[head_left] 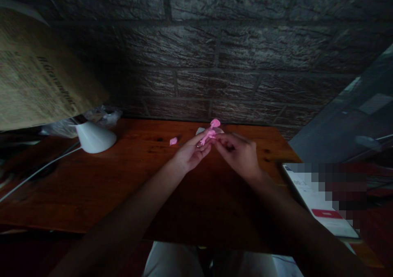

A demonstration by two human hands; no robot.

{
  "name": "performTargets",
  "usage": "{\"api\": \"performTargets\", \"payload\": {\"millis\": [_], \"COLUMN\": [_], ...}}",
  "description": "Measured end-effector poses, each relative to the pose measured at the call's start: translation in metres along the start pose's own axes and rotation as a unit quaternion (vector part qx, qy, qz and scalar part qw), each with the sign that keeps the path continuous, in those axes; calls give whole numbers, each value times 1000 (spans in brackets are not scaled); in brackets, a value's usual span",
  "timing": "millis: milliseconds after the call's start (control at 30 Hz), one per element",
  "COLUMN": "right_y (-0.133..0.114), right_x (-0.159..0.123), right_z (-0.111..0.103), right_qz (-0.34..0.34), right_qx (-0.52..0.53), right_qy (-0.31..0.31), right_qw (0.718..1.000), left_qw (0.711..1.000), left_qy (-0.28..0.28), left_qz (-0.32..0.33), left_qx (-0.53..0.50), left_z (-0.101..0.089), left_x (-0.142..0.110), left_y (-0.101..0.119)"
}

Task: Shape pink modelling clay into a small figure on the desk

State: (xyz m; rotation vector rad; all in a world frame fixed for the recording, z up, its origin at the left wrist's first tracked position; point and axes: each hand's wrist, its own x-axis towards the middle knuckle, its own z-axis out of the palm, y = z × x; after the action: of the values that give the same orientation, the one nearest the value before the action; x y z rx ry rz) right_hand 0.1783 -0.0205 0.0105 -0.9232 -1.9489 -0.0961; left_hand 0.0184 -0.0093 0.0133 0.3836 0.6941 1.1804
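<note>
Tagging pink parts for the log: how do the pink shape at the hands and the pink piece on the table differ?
Place: the pink shape is held in the left hand; the pink piece lies on the table, untouched.
Outline: the pink shape is irregular with a rounded top; the pink piece is a compact lump.
Size: the pink shape looks larger than the pink piece.
Shared: pink colour.

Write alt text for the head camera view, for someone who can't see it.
A person's left hand holds a small pink shape over a wooden table, the right hand close against it. A pink lump and a lamp are to the left, a textured wall behind.
</note>
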Motion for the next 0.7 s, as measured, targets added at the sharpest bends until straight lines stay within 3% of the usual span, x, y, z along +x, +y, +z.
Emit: {"api": "performTargets", "payload": {"millis": [700], "right_y": [-2], "right_x": [-2], "right_z": [1], "right_qz": [18], "right_qx": [6], "right_qy": [-5], "right_qw": [1000], "left_qw": [1000], "left_qy": [9], "left_qz": [17], "left_qx": [-3], "left_z": [2], "left_x": [0], "left_y": [-3]}}
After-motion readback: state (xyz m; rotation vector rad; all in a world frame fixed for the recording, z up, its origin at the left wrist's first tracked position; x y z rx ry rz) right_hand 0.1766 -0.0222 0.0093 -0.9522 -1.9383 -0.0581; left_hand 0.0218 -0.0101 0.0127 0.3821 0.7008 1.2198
